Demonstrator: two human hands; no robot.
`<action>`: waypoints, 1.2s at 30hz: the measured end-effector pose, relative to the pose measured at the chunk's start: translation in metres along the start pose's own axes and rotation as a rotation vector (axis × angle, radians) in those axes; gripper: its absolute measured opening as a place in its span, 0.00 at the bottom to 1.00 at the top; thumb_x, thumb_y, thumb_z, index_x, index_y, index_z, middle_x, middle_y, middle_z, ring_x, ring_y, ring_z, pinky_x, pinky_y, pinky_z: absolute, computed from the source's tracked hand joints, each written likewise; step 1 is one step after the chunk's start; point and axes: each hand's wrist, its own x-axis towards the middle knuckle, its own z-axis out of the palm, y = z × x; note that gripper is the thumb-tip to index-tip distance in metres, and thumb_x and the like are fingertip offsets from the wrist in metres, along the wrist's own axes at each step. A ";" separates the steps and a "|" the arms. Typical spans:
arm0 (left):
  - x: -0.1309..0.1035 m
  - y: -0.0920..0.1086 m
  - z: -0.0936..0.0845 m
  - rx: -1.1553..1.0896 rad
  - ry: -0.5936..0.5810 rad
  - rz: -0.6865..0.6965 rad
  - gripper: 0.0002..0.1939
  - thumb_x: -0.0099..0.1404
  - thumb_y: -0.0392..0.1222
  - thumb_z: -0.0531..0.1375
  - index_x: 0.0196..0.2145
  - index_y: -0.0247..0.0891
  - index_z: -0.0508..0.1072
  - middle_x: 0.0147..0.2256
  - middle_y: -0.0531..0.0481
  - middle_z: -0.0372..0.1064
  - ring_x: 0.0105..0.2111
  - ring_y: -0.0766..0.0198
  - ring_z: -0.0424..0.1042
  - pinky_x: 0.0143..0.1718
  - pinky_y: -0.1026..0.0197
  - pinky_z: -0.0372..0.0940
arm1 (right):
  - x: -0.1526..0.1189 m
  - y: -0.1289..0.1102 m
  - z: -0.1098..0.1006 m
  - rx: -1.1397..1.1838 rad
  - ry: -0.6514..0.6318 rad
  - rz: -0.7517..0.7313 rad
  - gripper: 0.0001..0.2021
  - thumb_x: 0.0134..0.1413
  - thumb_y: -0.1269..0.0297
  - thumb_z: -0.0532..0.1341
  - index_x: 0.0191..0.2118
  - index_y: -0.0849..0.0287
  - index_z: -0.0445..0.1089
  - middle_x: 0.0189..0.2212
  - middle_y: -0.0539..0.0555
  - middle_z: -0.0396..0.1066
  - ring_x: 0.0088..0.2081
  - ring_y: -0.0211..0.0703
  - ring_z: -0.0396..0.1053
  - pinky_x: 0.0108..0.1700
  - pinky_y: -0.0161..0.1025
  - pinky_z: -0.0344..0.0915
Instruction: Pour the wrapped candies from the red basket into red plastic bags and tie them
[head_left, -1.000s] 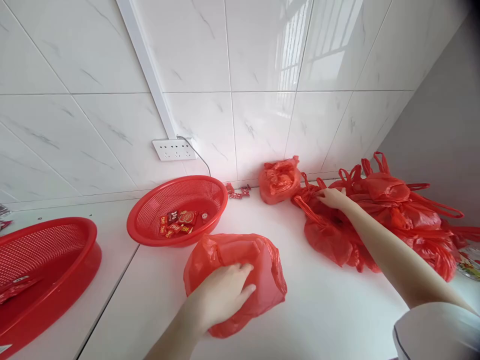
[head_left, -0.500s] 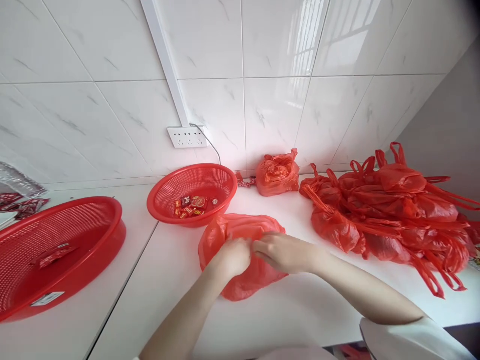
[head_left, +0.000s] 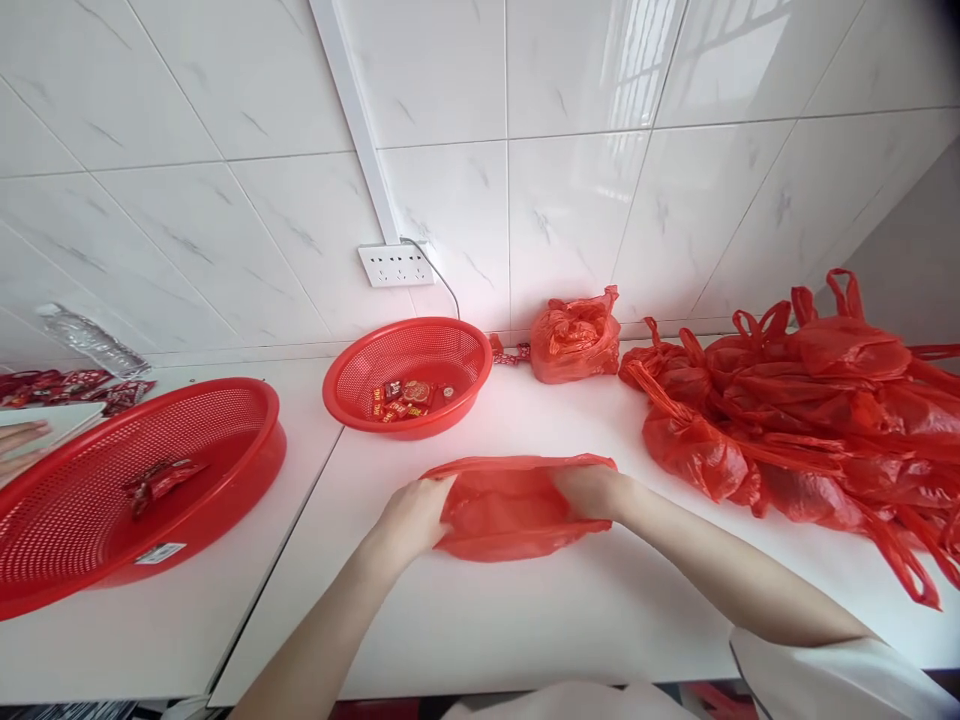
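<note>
A red plastic bag (head_left: 510,510) lies on the white table with its mouth spread wide toward me. At its left edge is my left hand (head_left: 420,515), the fingers partly inside the mouth and gripping the rim. My right hand (head_left: 592,492) reaches into the right side of the bag; its fingers are hidden by the thin plastic. Behind the bag stands a red mesh basket (head_left: 480,385) holding several small wrapped packets (head_left: 409,395).
A larger red basket (head_left: 262,430) with a few packets is at the left, beside another person's hand (head_left: 21,440). Many filled red bags (head_left: 810,400) are piled at the right. A crumpled red bag (head_left: 576,340) rests by the wall, below a power socket (head_left: 397,265).
My hands have moved apart from the bag's middle to its two sides, and its mouth has opened. Another person's hand has appeared at the left. The view has shifted slightly.
</note>
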 end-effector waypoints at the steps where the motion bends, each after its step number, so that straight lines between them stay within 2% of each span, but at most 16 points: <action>1: 0.000 -0.002 0.000 -0.010 -0.049 -0.013 0.23 0.54 0.34 0.60 0.49 0.43 0.71 0.42 0.44 0.75 0.40 0.51 0.75 0.37 0.58 0.66 | 0.001 -0.003 0.000 -0.018 -0.036 -0.009 0.09 0.33 0.72 0.65 0.15 0.55 0.64 0.09 0.47 0.58 0.12 0.39 0.59 0.17 0.37 0.56; 4: 0.003 -0.002 0.002 0.027 -0.059 -0.020 0.19 0.61 0.39 0.57 0.50 0.41 0.72 0.40 0.42 0.76 0.39 0.50 0.75 0.40 0.55 0.66 | -0.002 -0.015 -0.010 -0.058 -0.032 -0.074 0.06 0.42 0.71 0.63 0.21 0.55 0.67 0.13 0.48 0.62 0.15 0.37 0.59 0.19 0.36 0.56; 7: 0.008 0.001 0.009 0.133 0.107 0.088 0.21 0.65 0.39 0.54 0.55 0.38 0.68 0.48 0.37 0.72 0.49 0.48 0.71 0.48 0.50 0.64 | -0.008 -0.028 -0.028 -0.087 0.084 -0.218 0.09 0.57 0.67 0.56 0.29 0.56 0.71 0.24 0.51 0.69 0.25 0.40 0.66 0.28 0.37 0.60; 10: 0.014 -0.002 0.022 0.205 0.132 0.220 0.39 0.55 0.31 0.61 0.63 0.45 0.58 0.65 0.39 0.51 0.65 0.46 0.50 0.61 0.43 0.51 | -0.009 -0.033 -0.035 -0.153 0.231 -0.389 0.09 0.61 0.67 0.54 0.40 0.56 0.73 0.41 0.56 0.72 0.40 0.44 0.70 0.41 0.41 0.64; 11: 0.016 -0.005 0.026 0.208 0.084 0.223 0.47 0.50 0.27 0.61 0.65 0.48 0.53 0.68 0.42 0.42 0.67 0.46 0.42 0.63 0.41 0.46 | -0.008 -0.031 -0.034 -0.181 0.259 -0.407 0.11 0.58 0.67 0.58 0.46 0.56 0.72 0.49 0.59 0.69 0.49 0.49 0.68 0.49 0.45 0.63; 12: 0.017 -0.008 0.031 0.192 0.019 0.209 0.53 0.47 0.24 0.61 0.67 0.50 0.47 0.70 0.43 0.33 0.68 0.46 0.37 0.63 0.40 0.44 | -0.005 -0.028 -0.031 -0.198 0.261 -0.389 0.19 0.53 0.67 0.63 0.52 0.57 0.69 0.58 0.62 0.63 0.57 0.55 0.62 0.56 0.51 0.58; 13: 0.017 -0.011 0.034 0.158 -0.055 0.185 0.57 0.45 0.22 0.60 0.68 0.52 0.42 0.70 0.44 0.27 0.68 0.45 0.35 0.63 0.39 0.45 | -0.002 -0.024 -0.028 -0.201 0.237 -0.350 0.30 0.47 0.67 0.67 0.58 0.56 0.64 0.64 0.64 0.53 0.63 0.62 0.52 0.62 0.56 0.50; 15: 0.017 -0.017 0.038 0.061 -0.192 0.144 0.60 0.44 0.23 0.59 0.68 0.55 0.36 0.69 0.44 0.22 0.68 0.45 0.40 0.61 0.43 0.53 | 0.005 -0.013 -0.018 -0.151 0.123 -0.237 0.50 0.36 0.65 0.72 0.67 0.56 0.51 0.69 0.67 0.35 0.68 0.69 0.35 0.65 0.62 0.37; 17: 0.016 -0.022 0.039 -0.028 -0.269 0.137 0.60 0.45 0.25 0.60 0.68 0.56 0.35 0.70 0.46 0.24 0.66 0.46 0.46 0.58 0.48 0.58 | 0.012 -0.002 -0.010 -0.066 -0.032 -0.155 0.58 0.33 0.64 0.72 0.70 0.60 0.42 0.69 0.70 0.32 0.69 0.68 0.31 0.66 0.61 0.33; 20: 0.018 -0.030 0.035 -0.129 -0.293 0.181 0.55 0.48 0.30 0.62 0.68 0.52 0.41 0.69 0.47 0.35 0.66 0.49 0.48 0.61 0.49 0.55 | 0.021 0.011 -0.002 -0.004 -0.194 -0.120 0.58 0.34 0.62 0.70 0.69 0.71 0.39 0.68 0.75 0.39 0.69 0.65 0.36 0.68 0.55 0.35; 24: 0.028 -0.043 0.030 -0.429 -0.287 0.251 0.45 0.50 0.36 0.65 0.64 0.49 0.57 0.66 0.48 0.50 0.64 0.50 0.53 0.62 0.50 0.53 | 0.026 0.019 -0.003 0.022 -0.228 -0.127 0.55 0.35 0.61 0.68 0.69 0.70 0.42 0.68 0.70 0.42 0.68 0.61 0.43 0.67 0.51 0.45; 26: 0.035 -0.048 0.029 -0.719 -0.221 0.199 0.36 0.52 0.39 0.66 0.59 0.46 0.66 0.61 0.44 0.62 0.61 0.50 0.61 0.60 0.50 0.58 | 0.025 0.018 -0.009 0.049 -0.207 -0.131 0.53 0.37 0.61 0.67 0.69 0.67 0.44 0.68 0.68 0.44 0.67 0.59 0.46 0.65 0.49 0.51; 29: 0.048 -0.052 0.026 -1.303 -0.001 -0.063 0.29 0.58 0.53 0.64 0.52 0.34 0.69 0.48 0.35 0.73 0.50 0.51 0.73 0.52 0.52 0.67 | 0.020 0.007 -0.025 0.083 -0.107 -0.103 0.42 0.43 0.60 0.65 0.66 0.62 0.55 0.64 0.64 0.55 0.62 0.59 0.56 0.59 0.49 0.60; 31: 0.057 -0.052 0.020 -1.691 0.120 -0.230 0.32 0.61 0.61 0.58 0.50 0.29 0.68 0.44 0.30 0.74 0.44 0.52 0.76 0.42 0.57 0.72 | 0.015 -0.004 -0.041 0.106 0.011 -0.085 0.31 0.50 0.59 0.61 0.62 0.58 0.61 0.59 0.61 0.63 0.57 0.57 0.64 0.55 0.49 0.64; 33: 0.066 -0.052 0.013 -1.985 0.205 -0.285 0.34 0.63 0.64 0.55 0.49 0.27 0.67 0.44 0.29 0.73 0.41 0.55 0.77 0.35 0.63 0.74 | 0.011 -0.016 -0.057 0.139 0.129 -0.106 0.26 0.56 0.59 0.58 0.61 0.54 0.63 0.56 0.58 0.67 0.55 0.54 0.67 0.53 0.49 0.65; 36: 0.076 -0.050 0.005 -2.161 0.384 -0.292 0.27 0.65 0.57 0.56 0.48 0.29 0.68 0.42 0.34 0.74 0.42 0.56 0.77 0.32 0.66 0.74 | 0.005 -0.030 -0.077 0.204 0.252 -0.178 0.24 0.59 0.57 0.58 0.60 0.54 0.63 0.56 0.57 0.68 0.54 0.52 0.68 0.53 0.46 0.65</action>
